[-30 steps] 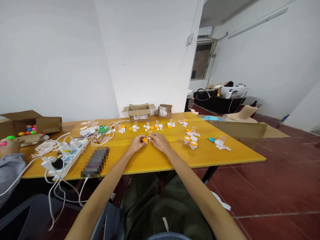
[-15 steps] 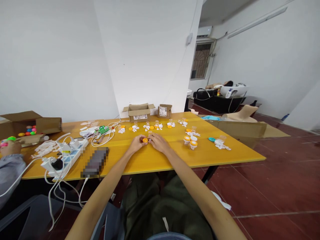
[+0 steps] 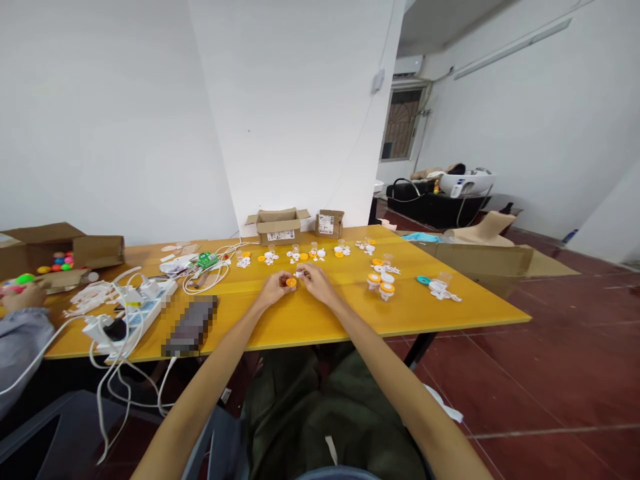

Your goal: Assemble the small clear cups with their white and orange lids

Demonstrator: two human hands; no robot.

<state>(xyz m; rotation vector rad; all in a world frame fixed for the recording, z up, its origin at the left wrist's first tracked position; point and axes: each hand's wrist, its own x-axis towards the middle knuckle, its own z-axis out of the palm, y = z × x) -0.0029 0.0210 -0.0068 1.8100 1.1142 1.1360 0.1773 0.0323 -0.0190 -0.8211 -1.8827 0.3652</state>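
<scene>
My left hand (image 3: 275, 288) is closed around an orange round cap (image 3: 291, 283), held just above the yellow table (image 3: 310, 320). Close beside it, my right hand (image 3: 316, 283) pinches a small white plastic piece (image 3: 299, 273) at its fingertips; the exact shape is too small to make out. Beyond both hands lie loose sets of small white parts (image 3: 270, 255) with orange rings and clear cups. To the right stand two clear cups with orange-and-white lids (image 3: 387, 291). A teal ring (image 3: 423, 280) rests near more white parts (image 3: 443, 291).
Two cardboard boxes (image 3: 278, 228) stand against the wall. On the left are a power strip (image 3: 145, 313) with tangled white cables, a dark pixelated device (image 3: 191, 327), a green circuit board (image 3: 206, 259) and a box of coloured balls (image 3: 100, 251). Another person's hand (image 3: 24, 297) is at far left.
My right hand has drawn slightly away from the orange cap, and a white piece now shows at its fingertips. My left hand stays nearly in place with the cap.
</scene>
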